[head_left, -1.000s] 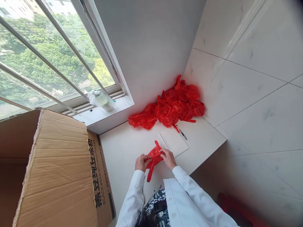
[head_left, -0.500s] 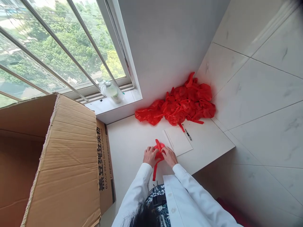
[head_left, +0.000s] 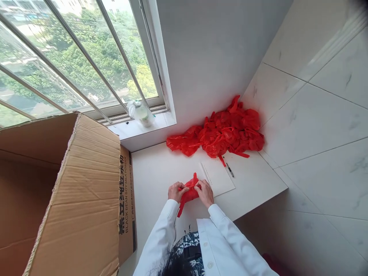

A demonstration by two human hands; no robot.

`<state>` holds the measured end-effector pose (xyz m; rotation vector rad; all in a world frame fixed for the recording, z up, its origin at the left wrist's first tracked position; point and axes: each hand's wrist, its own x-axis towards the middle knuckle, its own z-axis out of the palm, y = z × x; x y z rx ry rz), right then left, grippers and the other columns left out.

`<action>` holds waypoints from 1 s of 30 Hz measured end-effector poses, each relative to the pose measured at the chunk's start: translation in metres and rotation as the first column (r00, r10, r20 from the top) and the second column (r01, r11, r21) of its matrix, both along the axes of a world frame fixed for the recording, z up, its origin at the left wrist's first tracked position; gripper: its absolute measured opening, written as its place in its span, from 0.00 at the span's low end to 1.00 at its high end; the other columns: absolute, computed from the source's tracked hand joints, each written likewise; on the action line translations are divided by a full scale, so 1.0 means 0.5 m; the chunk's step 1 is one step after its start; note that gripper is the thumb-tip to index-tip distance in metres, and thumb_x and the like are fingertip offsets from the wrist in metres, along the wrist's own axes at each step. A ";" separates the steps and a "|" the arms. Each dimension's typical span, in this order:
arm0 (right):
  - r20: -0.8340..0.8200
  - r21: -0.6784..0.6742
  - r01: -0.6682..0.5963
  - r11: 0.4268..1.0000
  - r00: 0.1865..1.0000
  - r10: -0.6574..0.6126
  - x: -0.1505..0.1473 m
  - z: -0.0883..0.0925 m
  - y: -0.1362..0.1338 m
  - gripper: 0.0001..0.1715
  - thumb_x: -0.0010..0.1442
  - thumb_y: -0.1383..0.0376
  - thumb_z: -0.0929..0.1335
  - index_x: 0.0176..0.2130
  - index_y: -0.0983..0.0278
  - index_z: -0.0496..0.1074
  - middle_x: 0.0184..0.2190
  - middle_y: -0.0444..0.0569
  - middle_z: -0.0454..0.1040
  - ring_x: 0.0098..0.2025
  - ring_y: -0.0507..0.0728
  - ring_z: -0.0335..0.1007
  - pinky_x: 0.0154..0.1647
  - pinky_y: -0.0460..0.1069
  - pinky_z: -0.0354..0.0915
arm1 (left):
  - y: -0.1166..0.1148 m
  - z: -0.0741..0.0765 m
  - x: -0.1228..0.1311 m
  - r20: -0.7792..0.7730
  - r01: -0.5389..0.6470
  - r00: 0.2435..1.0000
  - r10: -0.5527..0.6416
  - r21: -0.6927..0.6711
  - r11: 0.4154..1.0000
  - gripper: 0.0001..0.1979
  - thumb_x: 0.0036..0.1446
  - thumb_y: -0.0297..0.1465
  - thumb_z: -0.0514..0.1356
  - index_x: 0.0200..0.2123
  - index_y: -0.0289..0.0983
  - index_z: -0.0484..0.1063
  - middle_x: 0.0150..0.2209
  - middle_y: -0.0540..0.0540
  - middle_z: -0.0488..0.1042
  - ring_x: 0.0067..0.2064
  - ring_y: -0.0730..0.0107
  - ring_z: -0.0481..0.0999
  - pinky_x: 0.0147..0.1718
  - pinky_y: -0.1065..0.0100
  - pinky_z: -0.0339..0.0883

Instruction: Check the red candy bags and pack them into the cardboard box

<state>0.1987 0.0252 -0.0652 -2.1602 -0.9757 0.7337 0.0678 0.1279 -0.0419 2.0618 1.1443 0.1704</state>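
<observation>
A small red plastic bag (head_left: 189, 192) is bunched between both my hands above the white counter (head_left: 155, 172). My left hand (head_left: 175, 191) pinches its left side with fingers closed. On its right side my right hand (head_left: 206, 192) grips it, fingers curled. A loose strip of the bag hangs down toward my body. Both arms wear white sleeves.
A pile of red plastic bags (head_left: 221, 133) lies in the far corner against the tiled wall. A white notebook (head_left: 217, 178) and a pen (head_left: 229, 170) lie right of my hands. A large open cardboard box (head_left: 71, 199) stands at the left. A wrapped jar (head_left: 142, 113) sits on the windowsill.
My hands have kept working the red bag in place; its top tip now sticks up again between them. The view has shifted slightly.
</observation>
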 end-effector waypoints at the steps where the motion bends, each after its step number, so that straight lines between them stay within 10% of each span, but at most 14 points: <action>1: -0.016 -0.003 -0.008 1.000 1.000 0.008 0.002 0.004 0.007 0.07 0.56 0.64 0.62 0.29 0.61 0.68 0.33 0.46 0.66 0.37 0.55 0.63 0.40 0.49 0.60 | 0.004 0.001 -0.004 0.020 -0.025 0.999 0.025 -0.012 1.000 0.11 0.54 0.35 0.56 0.24 0.37 0.73 0.27 0.50 0.74 0.32 0.70 0.72 0.34 0.69 0.64; 12: 0.098 0.047 -0.438 0.898 0.896 0.432 0.032 0.070 0.076 0.05 0.52 0.71 0.67 0.30 0.61 0.70 0.30 0.45 0.71 0.37 0.54 0.63 0.39 0.48 0.57 | 0.048 0.035 0.005 0.112 0.086 0.990 -0.083 -0.025 0.996 0.04 0.47 0.30 0.60 0.22 0.40 0.72 0.28 0.50 0.73 0.36 0.66 0.67 0.39 0.66 0.61; 30: -0.250 0.085 -0.060 0.995 0.965 0.080 0.040 0.003 0.066 0.08 0.52 0.61 0.62 0.26 0.62 0.64 0.23 0.40 0.67 0.27 0.51 0.61 0.30 0.45 0.55 | 0.057 -0.015 -0.048 0.115 -0.139 0.981 0.153 -0.124 0.982 0.13 0.52 0.39 0.53 0.25 0.36 0.69 0.27 0.49 0.74 0.32 0.68 0.73 0.35 0.68 0.67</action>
